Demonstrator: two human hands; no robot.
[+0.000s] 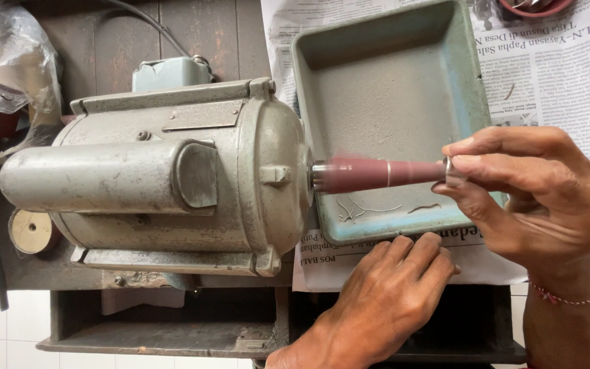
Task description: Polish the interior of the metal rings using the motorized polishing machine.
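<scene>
Against the smooth reddish tapered spindle (pixel 377 173), the right hand (pixel 527 191) pinches a metal ring (pixel 453 171); left hand (pixel 390 287) rests loosely curled, empty.

Even, soft daylight, moderately bright, no harsh glare. Dull sheen along the top of the motor housing (pixel 172 178). Soft shadows under the motor and inside the tray (pixel 384 89). Spinning cone (pixel 377 173) motion-blurred near the shaft end. Hands and newspaper (pixel 561 61) sharp. Lower drawer area dark. Slight wide-angle stretch at edges.
</scene>
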